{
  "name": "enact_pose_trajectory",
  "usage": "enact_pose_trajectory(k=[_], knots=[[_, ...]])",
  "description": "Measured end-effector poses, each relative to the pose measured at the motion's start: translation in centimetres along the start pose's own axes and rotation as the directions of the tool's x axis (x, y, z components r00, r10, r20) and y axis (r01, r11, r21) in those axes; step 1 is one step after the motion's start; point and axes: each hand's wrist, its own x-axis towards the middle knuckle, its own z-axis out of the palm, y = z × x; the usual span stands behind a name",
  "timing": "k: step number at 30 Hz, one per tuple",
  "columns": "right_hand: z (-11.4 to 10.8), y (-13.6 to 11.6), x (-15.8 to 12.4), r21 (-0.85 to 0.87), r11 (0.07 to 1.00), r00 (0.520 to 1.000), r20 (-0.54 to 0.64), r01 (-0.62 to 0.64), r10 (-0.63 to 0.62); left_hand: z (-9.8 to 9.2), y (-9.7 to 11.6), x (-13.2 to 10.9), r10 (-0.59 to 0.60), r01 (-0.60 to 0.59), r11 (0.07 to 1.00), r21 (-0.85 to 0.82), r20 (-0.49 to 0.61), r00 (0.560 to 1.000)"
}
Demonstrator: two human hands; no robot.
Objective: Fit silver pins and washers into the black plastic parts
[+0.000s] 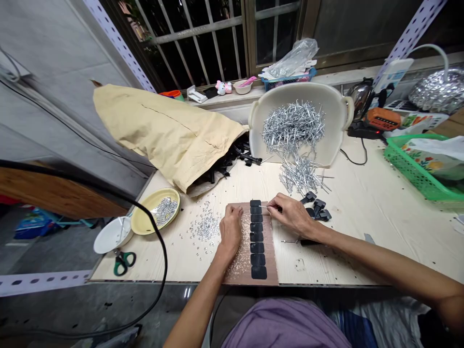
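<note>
My left hand rests on the left side of a brown board, its fingers curled closed; whatever they may hold is hidden. A column of several flat black rounded pads runs down the board, with small pale specks scattered beside it. My right hand pinches a thin metal pin, whose tip reaches over the upper pads. Just beyond that hand lie a few black plastic parts. A thin screwdriver-like tool with a black handle lies under my right forearm.
Behind stands a white basin spilling metal pins. A paper sack of black parts leans at back left. Small clear pieces, a yellow bowl, a white bowl and green scissors lie left; a green basket stands right.
</note>
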Motion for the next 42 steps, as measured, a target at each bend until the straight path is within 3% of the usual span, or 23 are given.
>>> enact_pose_trajectory(k=[3,6,8,10,12,13,15,18,24,29,42], knots=[[-0.2,-0.6,-0.2,0.098,0.995,1.0,0.003,-0.027,0.027,-0.1,0.0,0.3,-0.025,0.025,1.0,-0.018,0.006,1.0],[-0.2,-1.7,-0.1,0.182,0.983,1.0,-0.017,-0.023,0.027,-0.7,0.2,0.4,-0.14,0.136,0.944,-0.302,0.008,0.99],[0.0,-2.5,0.0,0.201,0.98,1.0,-0.03,0.003,0.003,-1.3,0.5,0.4,-0.286,0.315,0.748,-0.584,0.144,0.947],[0.2,-3.3,0.2,0.188,0.982,0.999,-0.032,0.029,-0.023,-1.7,0.9,0.4,-0.359,0.484,0.405,-0.776,0.352,0.865],[0.5,-3.9,0.4,0.154,0.987,0.999,-0.031,0.04,-0.036,-2.0,1.5,0.3,-0.343,0.55,0.098,-0.829,0.491,0.801],[0.6,-4.1,0.5,0.136,0.99,0.999,-0.028,0.041,-0.037,-2.1,1.8,0.2,-0.33,0.554,0.002,-0.833,0.522,0.787],[0.8,-4.3,0.6,0.105,0.994,0.999,-0.025,0.037,-0.034,-2.1,2.4,0.1,-0.325,0.542,-0.094,-0.835,0.541,0.776],[0.8,-4.3,0.7,0.078,0.996,0.999,-0.02,0.032,-0.03,-2.1,2.9,0.0,-0.323,0.532,-0.117,-0.839,0.539,0.778],[0.8,-4.1,0.5,0.048,0.998,0.999,-0.023,0.036,-0.035,-1.8,3.1,0.0,-0.342,0.538,-0.069,-0.84,0.527,0.778],[0.8,-4.6,0.5,-0.028,0.999,1.0,-0.019,0.022,-0.022,-1.6,3.1,-0.1,-0.354,0.485,-0.046,-0.873,0.469,0.809],[0.8,-4.6,0.1,-0.064,0.997,0.999,-0.024,0.044,-0.046,-1.4,3.3,-0.3,-0.335,0.406,0.229,-0.885,0.321,0.886]])
